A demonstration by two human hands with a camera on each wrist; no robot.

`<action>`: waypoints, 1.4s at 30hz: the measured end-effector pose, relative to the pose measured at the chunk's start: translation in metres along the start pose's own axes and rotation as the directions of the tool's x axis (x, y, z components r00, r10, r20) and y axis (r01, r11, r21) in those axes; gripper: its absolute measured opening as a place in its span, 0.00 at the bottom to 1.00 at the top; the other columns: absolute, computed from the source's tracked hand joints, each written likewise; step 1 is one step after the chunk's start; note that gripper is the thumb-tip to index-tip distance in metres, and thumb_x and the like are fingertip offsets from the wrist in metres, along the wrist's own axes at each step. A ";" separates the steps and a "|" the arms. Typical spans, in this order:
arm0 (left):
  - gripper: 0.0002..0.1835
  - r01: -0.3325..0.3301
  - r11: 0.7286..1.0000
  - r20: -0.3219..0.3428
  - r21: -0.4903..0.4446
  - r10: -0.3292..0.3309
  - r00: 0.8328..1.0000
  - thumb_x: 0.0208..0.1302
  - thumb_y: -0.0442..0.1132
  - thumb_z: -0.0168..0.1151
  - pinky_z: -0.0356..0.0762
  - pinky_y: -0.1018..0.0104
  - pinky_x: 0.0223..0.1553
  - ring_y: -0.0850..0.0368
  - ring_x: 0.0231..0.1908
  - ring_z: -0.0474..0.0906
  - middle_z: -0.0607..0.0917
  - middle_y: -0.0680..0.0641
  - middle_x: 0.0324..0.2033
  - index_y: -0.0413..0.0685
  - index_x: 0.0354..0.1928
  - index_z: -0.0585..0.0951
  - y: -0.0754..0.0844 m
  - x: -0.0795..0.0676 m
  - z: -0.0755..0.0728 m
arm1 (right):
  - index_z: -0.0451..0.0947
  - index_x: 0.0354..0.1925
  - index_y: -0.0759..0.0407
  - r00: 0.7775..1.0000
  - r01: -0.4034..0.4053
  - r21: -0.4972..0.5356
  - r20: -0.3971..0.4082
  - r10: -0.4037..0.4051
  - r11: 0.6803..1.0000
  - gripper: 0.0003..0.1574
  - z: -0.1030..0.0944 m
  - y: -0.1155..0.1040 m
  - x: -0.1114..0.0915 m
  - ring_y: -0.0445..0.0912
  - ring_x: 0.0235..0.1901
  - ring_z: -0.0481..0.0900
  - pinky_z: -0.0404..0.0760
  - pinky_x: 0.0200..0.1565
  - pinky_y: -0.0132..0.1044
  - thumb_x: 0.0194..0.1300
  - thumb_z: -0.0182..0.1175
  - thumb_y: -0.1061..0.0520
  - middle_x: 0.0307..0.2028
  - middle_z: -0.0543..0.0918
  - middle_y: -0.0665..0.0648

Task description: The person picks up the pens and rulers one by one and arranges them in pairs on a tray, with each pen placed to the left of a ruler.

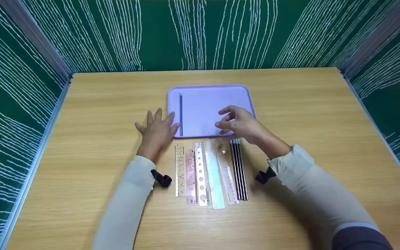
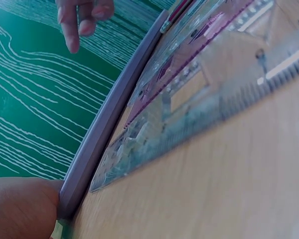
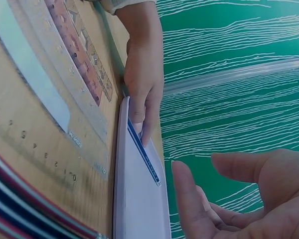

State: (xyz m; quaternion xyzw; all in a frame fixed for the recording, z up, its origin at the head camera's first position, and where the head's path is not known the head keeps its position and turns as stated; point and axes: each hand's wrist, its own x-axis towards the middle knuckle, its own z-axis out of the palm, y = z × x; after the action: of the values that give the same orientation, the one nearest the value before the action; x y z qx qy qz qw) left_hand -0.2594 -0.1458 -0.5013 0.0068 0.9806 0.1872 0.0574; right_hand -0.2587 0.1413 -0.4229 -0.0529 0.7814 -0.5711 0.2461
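My left hand (image 1: 157, 131) lies with spread fingers at the near left corner of a purple tray (image 1: 207, 104), thumb over its rim. One dark blue pencil (image 1: 181, 114) lies inside, along the tray's left side. Over the tray's near right part hovers my right hand (image 1: 244, 125), fingers loosely bent and apart, holding nothing. Several striped pencils (image 1: 239, 170) lie side by side just below it, their far ends close to the tray. In the right wrist view, the right hand's thumb and fingers (image 3: 187, 199) show a gap between them.
Left of the striped pencils lies a row of rulers: a clear stencil ruler (image 1: 180, 170), a pink one (image 1: 191, 177), one with round holes (image 1: 201, 173), a wide iridescent one (image 1: 214, 177) and a narrow clear one (image 1: 229, 178). Green, white-streaked panels (image 1: 158, 34) enclose the wooden table (image 1: 99, 139).
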 end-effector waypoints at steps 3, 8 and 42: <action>0.32 -0.001 1.000 -0.006 -0.006 0.001 1.000 0.76 0.65 0.44 0.27 0.10 0.60 0.27 0.79 0.35 0.51 0.39 0.81 0.70 0.78 0.62 0.000 0.000 -0.001 | 0.64 0.68 0.65 1.000 0.019 0.004 -0.006 -0.019 1.000 0.35 -0.002 0.002 -0.006 0.58 0.44 0.84 0.90 0.45 0.51 0.69 0.66 0.60 0.46 0.75 0.61; 0.32 0.011 1.000 -0.005 -0.006 -0.011 1.000 0.76 0.65 0.45 0.26 0.10 0.61 0.28 0.79 0.35 0.50 0.40 0.81 0.71 0.78 0.62 -0.001 0.000 -0.001 | 0.64 0.69 0.66 0.999 0.032 -0.007 -0.004 -0.032 0.999 0.35 -0.005 0.009 -0.012 0.58 0.43 0.85 0.90 0.43 0.48 0.69 0.65 0.60 0.46 0.75 0.62; 0.32 0.009 1.000 0.017 -0.002 -0.009 1.000 0.76 0.65 0.44 0.27 0.10 0.61 0.28 0.79 0.33 0.49 0.40 0.82 0.71 0.78 0.61 0.000 0.000 -0.002 | 0.63 0.68 0.68 0.996 -0.055 0.012 -0.072 0.056 0.998 0.35 -0.020 0.061 -0.042 0.55 0.35 0.86 0.90 0.42 0.51 0.68 0.65 0.64 0.45 0.77 0.62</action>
State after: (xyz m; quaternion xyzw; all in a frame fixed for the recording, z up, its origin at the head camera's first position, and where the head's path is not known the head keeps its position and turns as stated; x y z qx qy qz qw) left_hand -0.2592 -0.1467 -0.4999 0.0040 0.9799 0.1881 0.0665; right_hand -0.2192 0.1950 -0.4607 -0.0092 0.7881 -0.5694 0.2335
